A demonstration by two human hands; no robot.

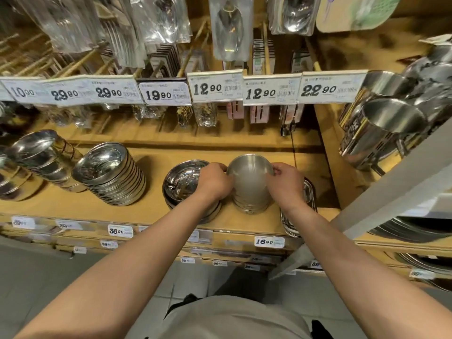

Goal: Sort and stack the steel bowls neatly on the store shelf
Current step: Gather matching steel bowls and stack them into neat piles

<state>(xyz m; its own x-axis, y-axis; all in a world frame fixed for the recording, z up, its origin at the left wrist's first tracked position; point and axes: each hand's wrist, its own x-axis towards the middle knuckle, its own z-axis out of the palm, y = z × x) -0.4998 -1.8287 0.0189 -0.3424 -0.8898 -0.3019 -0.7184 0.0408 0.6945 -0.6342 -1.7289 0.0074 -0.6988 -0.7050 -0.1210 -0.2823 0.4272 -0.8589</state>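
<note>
Head camera looks down on a tan wooden store shelf [156,211] where both bare hands meet around a tall stack of matte steel bowls [250,184] standing near the shelf's right end. The left hand [214,181] curls its fingers round the stack's left side at the rim, and the right hand [286,183] pinches the rim on the opposite side, thumb and fingertips [276,170] closed on the edge. This stack appears upright and seated on the shelf, though its base is partly hidden by the wrists.

Just beside it, to the left and partly under the left hand, sits a low stack of wide polished steel bowls [182,183], nested but short. Farther left, a tall ribbed stack of shiny steel bowls [110,173] and another leaning-looking stack of steel bowls [41,160] stand well apart from the hands; the wide lens makes it hard to tell whether they truly tilt.

Judging from this, several sizes already stand grouped, so sorting seems well advanced. What seems left is squaring the held stack and tidying the low one. White price labels [269,241] line the shelf edge.
</note>
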